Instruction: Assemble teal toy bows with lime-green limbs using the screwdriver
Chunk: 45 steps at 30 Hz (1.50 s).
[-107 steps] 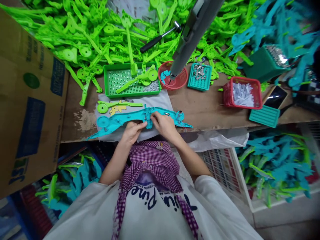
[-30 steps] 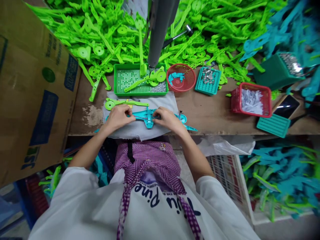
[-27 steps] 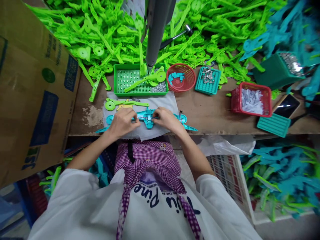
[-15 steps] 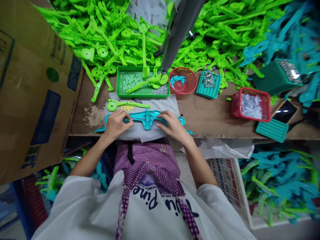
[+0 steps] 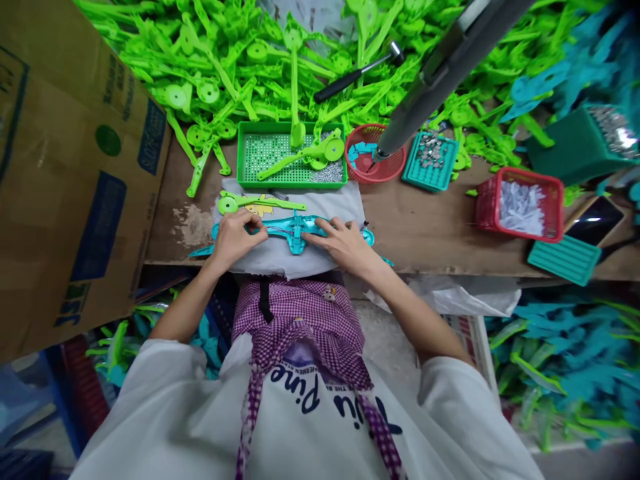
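Observation:
A long teal plastic part (image 5: pixel 296 235) with a raised cross-piece in its middle lies on a grey cloth (image 5: pixel 280 265). My left hand (image 5: pixel 237 239) is closed in a pinch over its left half. A thin dark line, like a wire, runs along the part from the pinched fingertips; what they hold is too small to make out. My right hand (image 5: pixel 343 245) rests on the right half, fingers spread and fingertips close to the cross-piece. Just beyond the part lies a lime-green plastic arm (image 5: pixel 265 202) with a round end.
Behind stand a green tray (image 5: pixel 242 157) with small metal pieces, a red round basket (image 5: pixel 395 167), a teal tray (image 5: pixel 437 179) and a red bin (image 5: pixel 487 207). A grey rod-shaped tool (image 5: pixel 440 80) slants overhead. A hammer (image 5: pixel 345 81) lies on heaped green parts. A carton (image 5: pixel 45 200) stands left.
My right fingers have moved left along the teal part to its cross-piece and spread. My left hand stays pinched. The grey rod-shaped tool has swung right, baring the hammer.

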Tool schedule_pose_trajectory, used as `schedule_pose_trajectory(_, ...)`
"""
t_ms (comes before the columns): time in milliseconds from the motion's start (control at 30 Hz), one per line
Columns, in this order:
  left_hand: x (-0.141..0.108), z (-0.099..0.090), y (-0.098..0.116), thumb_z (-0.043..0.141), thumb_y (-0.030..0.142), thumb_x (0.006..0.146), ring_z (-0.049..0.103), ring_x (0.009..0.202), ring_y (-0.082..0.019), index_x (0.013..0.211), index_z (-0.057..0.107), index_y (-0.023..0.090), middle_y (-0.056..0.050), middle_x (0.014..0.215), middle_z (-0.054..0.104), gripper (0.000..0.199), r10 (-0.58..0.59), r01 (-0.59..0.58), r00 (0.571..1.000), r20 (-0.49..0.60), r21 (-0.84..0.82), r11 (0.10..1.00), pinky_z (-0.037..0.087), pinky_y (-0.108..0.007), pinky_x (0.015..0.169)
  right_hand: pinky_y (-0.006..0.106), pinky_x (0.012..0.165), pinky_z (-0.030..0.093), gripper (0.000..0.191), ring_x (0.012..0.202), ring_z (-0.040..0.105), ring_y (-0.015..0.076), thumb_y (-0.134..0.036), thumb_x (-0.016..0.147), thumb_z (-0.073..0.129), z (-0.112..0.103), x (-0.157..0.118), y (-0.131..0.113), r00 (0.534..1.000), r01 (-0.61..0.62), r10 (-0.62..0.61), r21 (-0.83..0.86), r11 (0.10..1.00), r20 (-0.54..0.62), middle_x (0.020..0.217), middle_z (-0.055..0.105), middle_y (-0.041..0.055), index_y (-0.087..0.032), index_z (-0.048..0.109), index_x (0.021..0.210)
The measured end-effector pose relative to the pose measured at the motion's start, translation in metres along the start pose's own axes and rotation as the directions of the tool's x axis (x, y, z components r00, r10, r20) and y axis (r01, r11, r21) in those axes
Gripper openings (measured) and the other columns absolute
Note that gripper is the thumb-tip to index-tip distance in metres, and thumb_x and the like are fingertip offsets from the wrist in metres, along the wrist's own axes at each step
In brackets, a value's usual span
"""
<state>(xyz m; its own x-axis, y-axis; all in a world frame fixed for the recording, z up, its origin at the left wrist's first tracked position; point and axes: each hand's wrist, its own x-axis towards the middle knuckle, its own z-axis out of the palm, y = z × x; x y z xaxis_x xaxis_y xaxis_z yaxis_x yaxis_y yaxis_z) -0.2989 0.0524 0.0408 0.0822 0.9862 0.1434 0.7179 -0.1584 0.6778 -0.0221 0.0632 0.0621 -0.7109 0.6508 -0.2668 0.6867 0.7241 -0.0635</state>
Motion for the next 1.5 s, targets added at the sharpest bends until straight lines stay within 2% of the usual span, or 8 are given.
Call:
schedule_pose_trajectory(267,-0.009,-0.002,0.019,0.067,0.023,0.077,0.064,0.074,-0.018,0.068,0.06,0.022,0.002,0.074,0.071,0.011,0.037,-0.04,0.999,0.029,0.119,0.992,0.041,-0.045,0.095,0.04,0.078,0.045,0.059,0.117,0.054,0.0302,-0.008,0.098,0.032,-0.012,0.008,0.011,0.99,0.12,-0.12,0.005,0.993,0.078,0.15,0.049,0.0138,-0.031,0.039,0.152)
schedule_pose_trajectory(467,-0.012,-0.02,0.002,0.07,0.021,0.073,0.064,0.075,-0.021,0.067,0.058,0.024,0.002,0.071,0.068,0.014,0.035,0.021,0.975,-0.218,0.249,0.968,0.039,-0.048,0.097,0.048,0.095,0.049,0.052,0.135,0.05,0.0323,-0.019,0.1,0.039,0.012,-0.002,0.021,0.993,0.081,-0.057,0.249,0.965,-0.105,0.157,0.041,0.0166,-0.023,0.04,0.152)
schedule_pose_trajectory(600,-0.035,-0.034,-0.01,0.075,0.025,0.071,0.064,0.074,-0.022,0.069,0.059,0.025,0.002,0.071,0.07,0.016,0.073,0.012,0.97,-0.234,0.344,0.939,0.038,-0.052,0.098,0.051,0.107,0.048,0.044,0.139,0.049,0.0271,-0.035,0.103,0.041,0.018,-0.015,0.027,0.97,0.118,0.013,0.518,0.847,-0.244,0.153,0.048,0.0137,-0.024,0.049,0.145)
schedule_pose_trajectory(733,-0.061,-0.037,-0.016,0.071,0.025,0.077,0.067,0.077,-0.022,0.073,0.061,0.025,0.002,0.075,0.072,0.011,0.058,0.038,0.964,-0.26,0.348,0.937,0.038,-0.05,0.095,0.05,0.107,0.05,0.034,0.124,0.06,0.0262,-0.039,0.101,0.045,0.017,-0.044,0.037,0.804,-0.046,0.416,0.654,0.755,-0.424,0.128,0.065,0.0112,-0.026,0.065,0.126)
schedule_pose_trajectory(867,-0.075,-0.032,-0.013,0.071,0.022,0.079,0.069,0.08,-0.024,0.073,0.063,0.024,-0.001,0.077,0.072,0.01,0.043,0.054,0.944,-0.328,0.281,0.958,0.039,-0.049,0.094,0.051,0.101,0.052,0.038,0.116,0.063,0.0288,-0.047,0.098,0.048,0.036,-0.063,0.045,0.631,-0.252,0.656,0.691,0.678,-0.414,0.12,0.067,0.0136,-0.023,0.068,0.121)
schedule_pose_trajectory(1100,-0.048,-0.03,0.013,0.069,0.025,0.082,0.064,0.078,-0.024,0.074,0.062,0.023,-0.002,0.078,0.069,0.011,-0.079,0.204,0.847,-0.525,0.184,0.962,0.041,-0.046,0.091,0.05,0.097,0.05,0.035,0.107,0.064,0.0283,-0.048,0.095,0.051,0.058,-0.032,0.063,0.747,-0.21,0.579,0.71,0.672,-0.327,0.111,0.07,0.0132,-0.021,0.072,0.105)
schedule_pose_trajectory(1333,-0.004,-0.036,0.027,0.069,0.026,0.08,0.063,0.083,-0.023,0.075,0.06,0.022,0.0,0.079,0.066,0.011,-0.114,0.197,0.899,-0.423,0.158,0.968,0.043,-0.043,0.093,0.035,0.072,0.052,0.034,0.074,0.062,0.0184,-0.056,0.089,0.061,0.015,-0.03,0.045,0.639,-0.17,0.695,0.82,0.546,-0.33,0.084,0.066,0.0037,-0.023,0.06,0.085)
schedule_pose_trajectory(1500,0.012,-0.041,0.028,0.068,0.023,0.079,0.061,0.087,-0.023,0.086,0.062,0.024,0.0,0.082,0.065,0.009,-0.104,0.136,0.955,-0.279,0.1,0.986,0.045,-0.04,0.086,0.032,0.074,0.052,0.036,0.079,0.063,0.0167,-0.058,0.093,0.057,-0.003,0.031,0.014,0.797,0.016,0.504,0.845,0.534,-0.334,0.094,0.068,0.0041,-0.022,0.06,0.098)
